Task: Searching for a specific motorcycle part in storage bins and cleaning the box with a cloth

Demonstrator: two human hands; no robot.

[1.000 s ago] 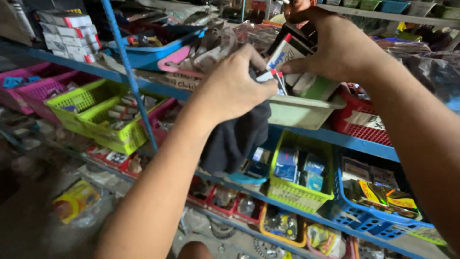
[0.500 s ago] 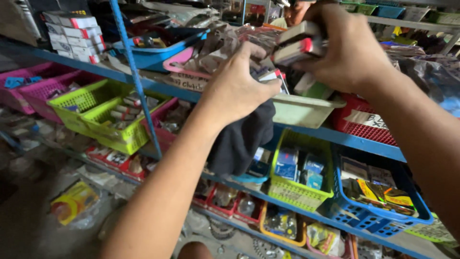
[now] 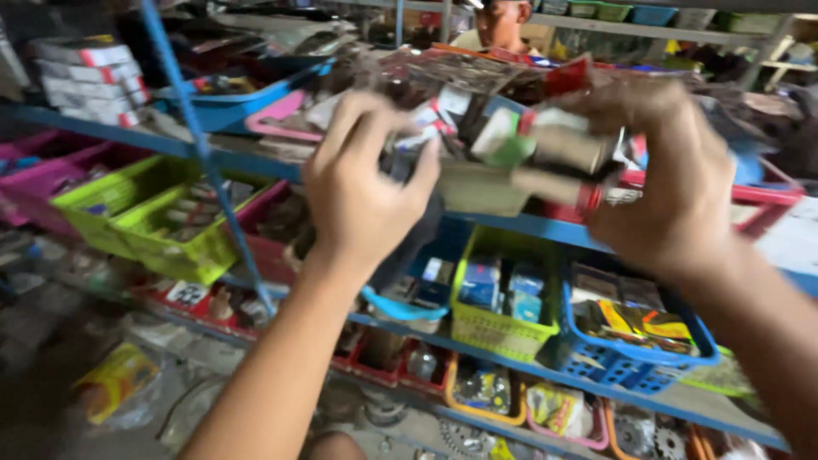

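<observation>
Across the whole frame we see blue metal shelving (image 3: 511,228) crowded with baskets of small packaged goods. At middle left sit lime-green baskets (image 3: 162,230), with magenta ones (image 3: 34,170) beside them at the far left edge. Lower centre holds a smaller green basket (image 3: 503,328) of blue packets, and to its right a blue basket (image 3: 635,362) with yellow and black packets. At upper left lies a stack of white and red boxes (image 3: 85,81). At the top centre, part of another person (image 3: 498,25) shows behind the shelves.

Both our arms reach up from the bottom of the frame. Our right hand (image 3: 673,183), right of centre, has its grip clenched around a bundle of small packets (image 3: 558,149), white, green and red, held in front of the upper shelf. Our left hand (image 3: 366,187), at centre, is raised just beside that bundle with fingers curled toward it; motion blur keeps us from telling whether its grip is grasping anything. A dark cloth (image 3: 417,247) hangs just below the left hand.
</observation>
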